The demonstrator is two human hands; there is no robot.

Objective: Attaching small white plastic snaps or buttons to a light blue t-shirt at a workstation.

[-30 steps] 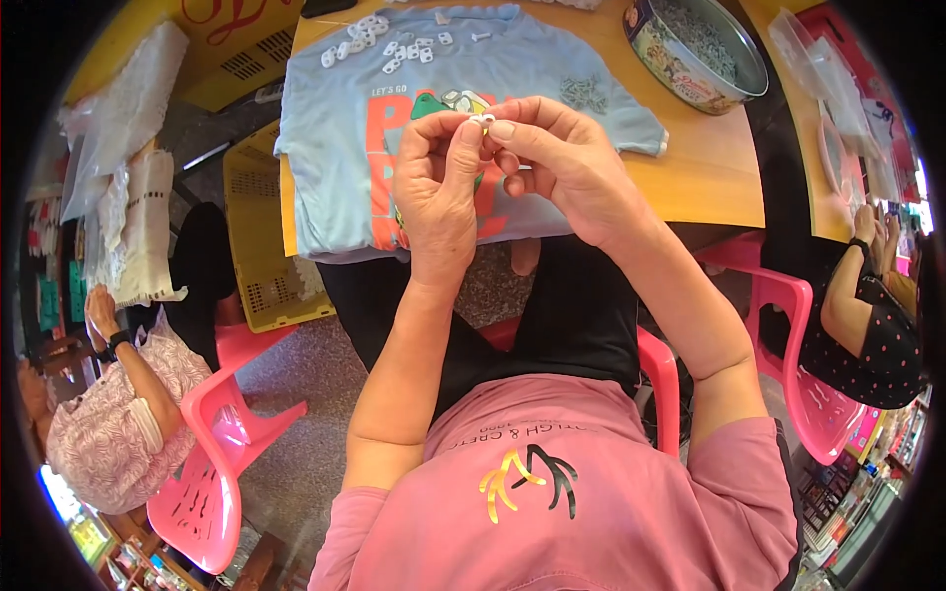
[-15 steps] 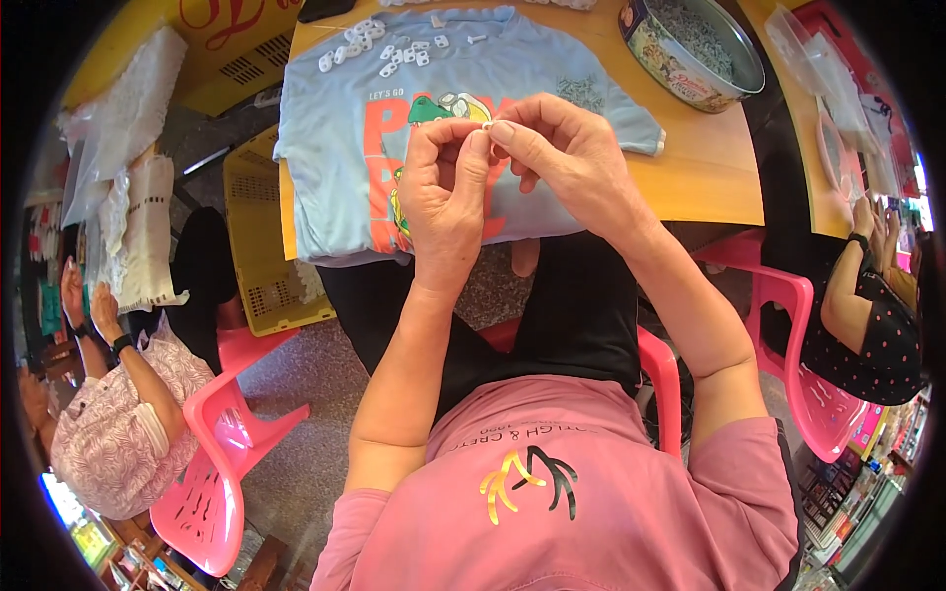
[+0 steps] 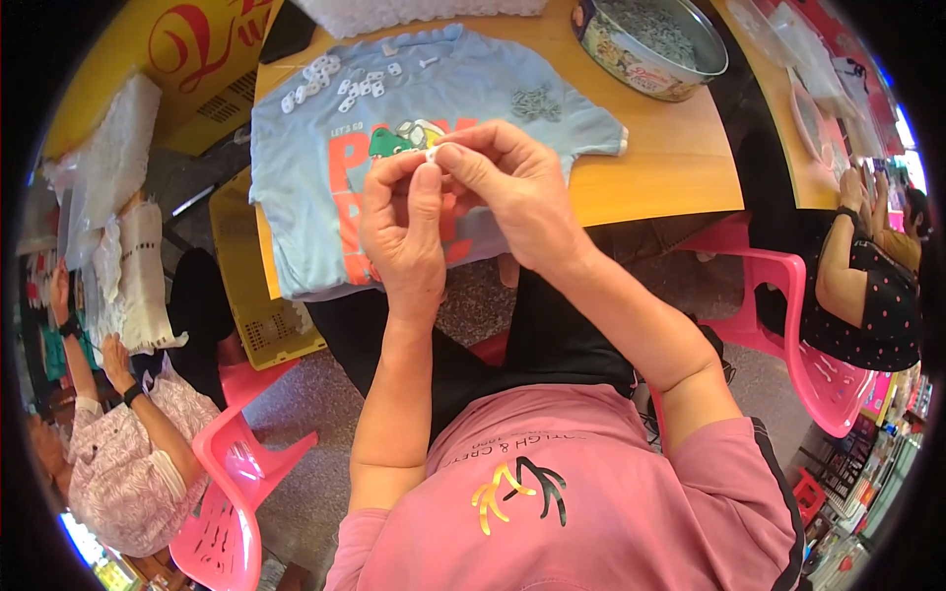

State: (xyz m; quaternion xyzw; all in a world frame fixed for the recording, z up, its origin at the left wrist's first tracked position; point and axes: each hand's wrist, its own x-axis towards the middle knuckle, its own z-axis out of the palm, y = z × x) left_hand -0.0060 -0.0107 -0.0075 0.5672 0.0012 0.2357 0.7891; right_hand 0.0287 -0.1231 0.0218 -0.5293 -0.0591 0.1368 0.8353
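My left hand (image 3: 404, 222) and my right hand (image 3: 517, 192) meet above a light blue T-shirt (image 3: 296, 207) spread over the table. Thumbs and index fingers pinch a small white plastic piece (image 3: 431, 155) between them; most of it is covered by the fingertips. Beyond my hands, several white plastic pieces with holes (image 3: 313, 83) lie on the shirt near its collar, with a second group (image 3: 362, 89) beside them. A little heap of thin grey metal pieces (image 3: 537, 102) rests toward the right sleeve.
A round tin (image 3: 662, 81) full of grey metal pieces stands at the table's (image 3: 680, 177) far right. Bubble wrap (image 3: 434, 12) lies at the back. A yellow crate (image 3: 266, 325) is at the left. People sit on both sides, near pink chairs (image 3: 222, 522).
The view has shifted, so the table and shirt sit farther left and slightly lower. Both hands still pinch together, and more of the white piece shows between the fingertips.
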